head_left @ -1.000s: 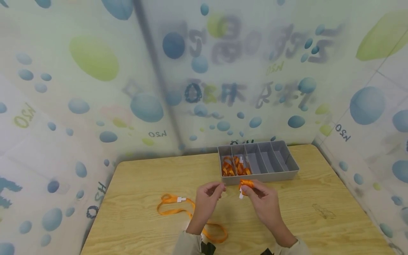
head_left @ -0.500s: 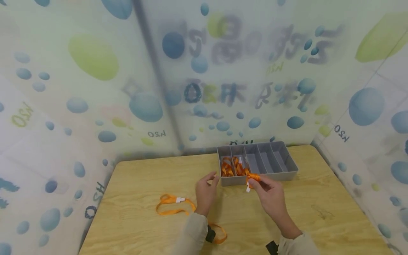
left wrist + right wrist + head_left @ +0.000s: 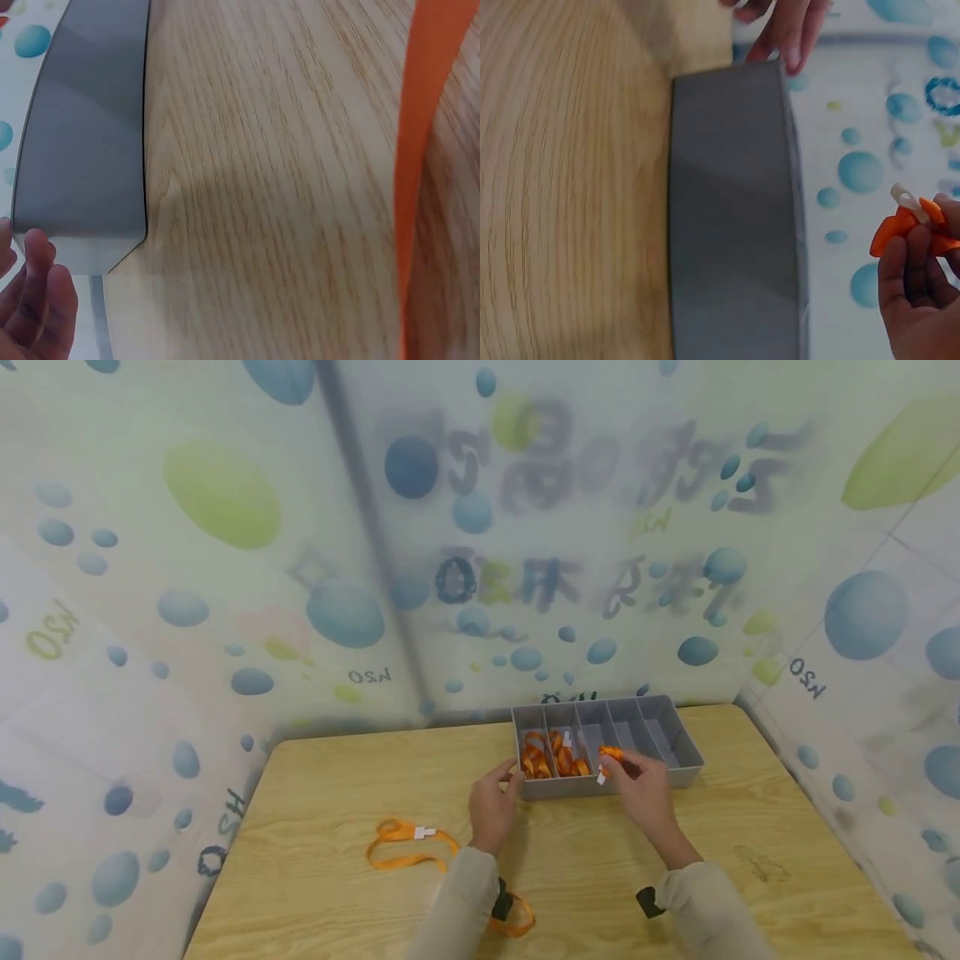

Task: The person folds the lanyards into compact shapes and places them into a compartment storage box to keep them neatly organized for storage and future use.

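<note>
My right hand (image 3: 647, 789) pinches a bundled orange lanyard (image 3: 611, 752) with a white clip, held over the front of a grey divided tray (image 3: 611, 782). In the right wrist view the folded lanyard (image 3: 895, 227) sits between thumb and fingertips, its pale clip sticking up. My left hand (image 3: 493, 810) is at the tray's front left corner, fingers extended, fingertips right at the end wall (image 3: 82, 251) in the left wrist view. Orange lanyards (image 3: 536, 758) lie in the leftmost compartment, and more lanyards (image 3: 564, 756) in the second one.
Another orange lanyard (image 3: 405, 861) lies loosely looped on the wooden table (image 3: 322, 793), partly hidden under my left forearm. The three right compartments of the tray hold nothing visible. A patterned curtain (image 3: 300, 568) stands close behind the tray.
My right hand has carried the bundled lanyard right and forward, over the tray's front. My left hand has moved forward to the tray's left corner.
</note>
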Action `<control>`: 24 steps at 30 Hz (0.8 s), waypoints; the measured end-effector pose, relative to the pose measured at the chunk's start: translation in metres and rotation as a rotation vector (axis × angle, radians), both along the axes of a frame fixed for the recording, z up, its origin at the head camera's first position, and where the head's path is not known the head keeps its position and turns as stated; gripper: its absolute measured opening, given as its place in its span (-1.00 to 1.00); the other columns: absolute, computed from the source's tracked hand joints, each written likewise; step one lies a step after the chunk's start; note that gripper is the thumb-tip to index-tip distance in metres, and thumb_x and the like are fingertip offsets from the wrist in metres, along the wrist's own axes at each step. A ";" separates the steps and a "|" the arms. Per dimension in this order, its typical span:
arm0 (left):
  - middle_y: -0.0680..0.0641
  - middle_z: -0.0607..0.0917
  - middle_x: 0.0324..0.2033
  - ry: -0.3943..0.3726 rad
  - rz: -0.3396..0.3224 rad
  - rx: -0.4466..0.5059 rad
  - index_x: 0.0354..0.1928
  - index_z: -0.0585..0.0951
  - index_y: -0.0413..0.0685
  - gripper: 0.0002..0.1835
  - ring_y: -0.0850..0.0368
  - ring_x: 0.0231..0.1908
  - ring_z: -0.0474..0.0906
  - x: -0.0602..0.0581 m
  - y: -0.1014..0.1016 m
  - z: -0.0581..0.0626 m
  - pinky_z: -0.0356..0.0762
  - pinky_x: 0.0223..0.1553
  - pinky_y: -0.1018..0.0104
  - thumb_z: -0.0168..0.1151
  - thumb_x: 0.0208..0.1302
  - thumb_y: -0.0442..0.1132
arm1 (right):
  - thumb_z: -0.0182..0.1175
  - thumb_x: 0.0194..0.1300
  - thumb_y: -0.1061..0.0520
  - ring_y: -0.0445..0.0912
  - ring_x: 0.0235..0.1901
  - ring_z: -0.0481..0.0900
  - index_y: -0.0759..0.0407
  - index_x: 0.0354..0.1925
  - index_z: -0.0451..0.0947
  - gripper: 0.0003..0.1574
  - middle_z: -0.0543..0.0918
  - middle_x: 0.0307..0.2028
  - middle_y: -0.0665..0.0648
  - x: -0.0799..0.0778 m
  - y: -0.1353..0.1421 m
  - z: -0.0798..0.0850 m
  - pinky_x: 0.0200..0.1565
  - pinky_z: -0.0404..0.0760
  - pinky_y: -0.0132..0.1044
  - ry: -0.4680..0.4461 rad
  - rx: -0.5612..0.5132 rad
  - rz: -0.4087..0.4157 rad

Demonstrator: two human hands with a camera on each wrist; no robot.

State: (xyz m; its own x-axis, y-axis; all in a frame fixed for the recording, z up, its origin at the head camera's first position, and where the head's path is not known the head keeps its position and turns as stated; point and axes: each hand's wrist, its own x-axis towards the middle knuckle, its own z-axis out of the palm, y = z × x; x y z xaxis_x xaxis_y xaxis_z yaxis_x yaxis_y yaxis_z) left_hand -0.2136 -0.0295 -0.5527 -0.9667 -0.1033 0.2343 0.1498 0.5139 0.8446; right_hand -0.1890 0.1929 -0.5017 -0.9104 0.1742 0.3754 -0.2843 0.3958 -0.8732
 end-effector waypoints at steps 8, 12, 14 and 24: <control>-0.04 0.79 -0.30 -0.025 -0.003 -0.052 0.01 0.75 -0.05 -0.75 0.33 -0.81 0.09 -0.003 0.000 0.001 0.09 -0.78 0.44 0.36 0.30 -0.23 | 0.34 0.29 0.26 -0.18 -0.55 0.46 0.44 -0.26 0.71 -0.81 0.69 -0.47 0.25 -0.025 0.015 -0.022 -0.50 0.46 -0.45 -0.106 0.084 -0.080; -0.01 0.79 -0.29 -0.056 0.005 -0.051 0.02 0.75 0.02 -0.74 0.32 -0.74 0.19 -0.003 0.000 0.000 0.16 -0.73 0.41 0.37 0.29 -0.20 | 0.32 0.32 0.24 -0.17 -0.50 0.50 0.46 -0.20 0.70 -0.77 0.71 -0.41 0.29 -0.030 0.017 -0.028 -0.47 0.48 -0.45 -0.167 0.081 -0.085; 0.00 0.79 -0.28 -0.061 0.006 -0.048 0.02 0.75 0.03 -0.73 0.31 -0.74 0.19 -0.003 -0.001 0.000 0.16 -0.73 0.40 0.36 0.30 -0.19 | 0.31 0.34 0.21 -0.15 -0.47 0.50 0.46 -0.16 0.69 -0.74 0.71 -0.38 0.30 -0.032 0.017 -0.028 -0.46 0.48 -0.44 -0.197 0.078 -0.080; 0.02 0.80 -0.28 -0.068 0.016 -0.041 0.03 0.75 0.07 -0.73 0.29 -0.79 0.16 -0.004 0.001 -0.002 0.16 -0.76 0.36 0.36 0.30 -0.17 | 0.31 0.34 0.19 -0.06 -0.46 0.51 0.45 -0.17 0.69 -0.72 0.68 -0.45 0.22 -0.044 0.019 -0.031 -0.47 0.47 -0.40 -0.210 0.230 -0.092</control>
